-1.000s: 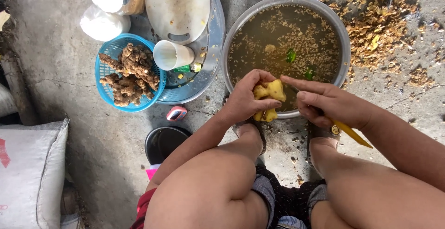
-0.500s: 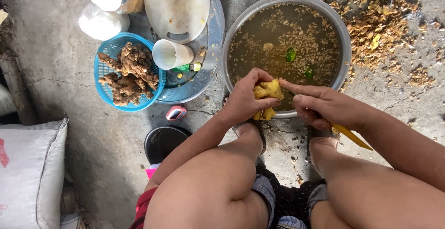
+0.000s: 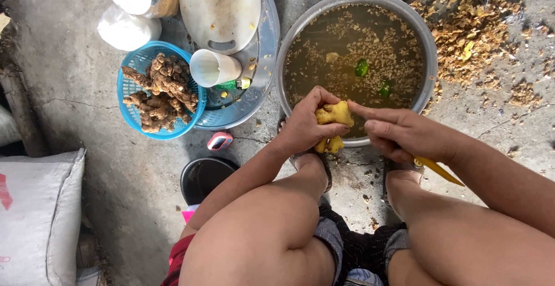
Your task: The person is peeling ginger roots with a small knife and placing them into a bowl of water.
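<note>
Both hands' fingers curl closed: left hand (image 3: 303, 128) grips peeled ginger (image 3: 334, 114), right hand (image 3: 404, 135) a yellow-handled tool (image 3: 437, 170).

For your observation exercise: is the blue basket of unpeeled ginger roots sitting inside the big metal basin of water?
No, the blue basket stands on the ground left of the metal basin, beside a tray.

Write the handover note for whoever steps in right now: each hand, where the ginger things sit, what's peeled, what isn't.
Left hand: grip closed on a yellow peeled ginger piece over the near rim of the metal basin.
Right hand: thumb on the ginger, grip on a yellow-handled tool; blade hidden.
Done: this piece looks mostly peeled; peelings float in the basin's murky water.
Left: unpeeled ginger fills the blue basket.
</note>
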